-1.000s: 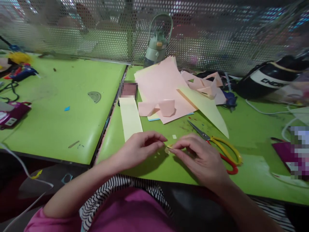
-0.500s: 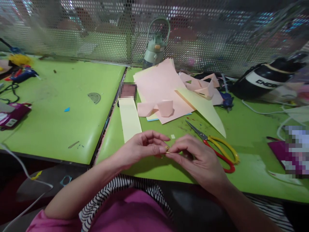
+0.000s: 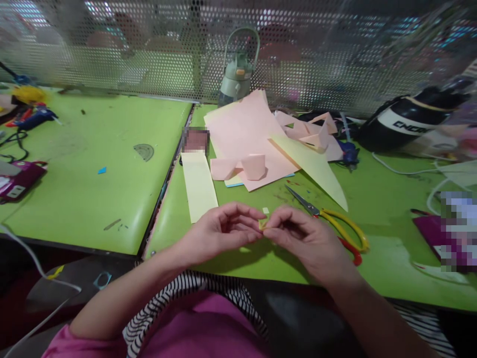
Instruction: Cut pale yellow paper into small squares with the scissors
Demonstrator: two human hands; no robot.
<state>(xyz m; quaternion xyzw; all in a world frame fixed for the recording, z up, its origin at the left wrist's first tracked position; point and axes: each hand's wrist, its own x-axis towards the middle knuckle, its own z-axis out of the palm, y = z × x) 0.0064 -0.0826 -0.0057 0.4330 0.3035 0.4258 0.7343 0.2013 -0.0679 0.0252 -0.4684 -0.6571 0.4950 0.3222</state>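
— Head view puts both hands right in the middle. What are they on?

— A tiny yellow paper scrap [image 3: 262,224]. The left hand [image 3: 219,232] and the right hand [image 3: 309,241] meet fingertip to fingertip over it, each pinching it between thumb and forefinger. The other fingers are curled in loosely. So neither hand is slack; both are closed on that one bit.

— How does the scrap look?

— Pale yellow, very small, mostly hidden by the fingertips. I can't tell whether it is folded. It is held just above the near edge of the green table [image 3: 372,233], not lying on it.

— And around it?

— Just beyond the fingertips lies a small white fleck [image 3: 265,210]. Scissors [image 3: 328,219] with yellow and red handles lie just beside the right hand, blades pointing away. A long pale yellow strip [image 3: 199,186] lies beyond the left hand. Farther back sits a heap of pink paper sheets [image 3: 246,134] with two curled pink pieces on top, and a pointed yellow sheet [image 3: 316,169] leaning across them.

— The room?

— A perforated metal screen [image 3: 335,59] runs along the back, with a green bottle [image 3: 236,74] against it. A second green tabletop [image 3: 85,164] adjoins on the left, and a black bag [image 3: 406,124] rests at the right.
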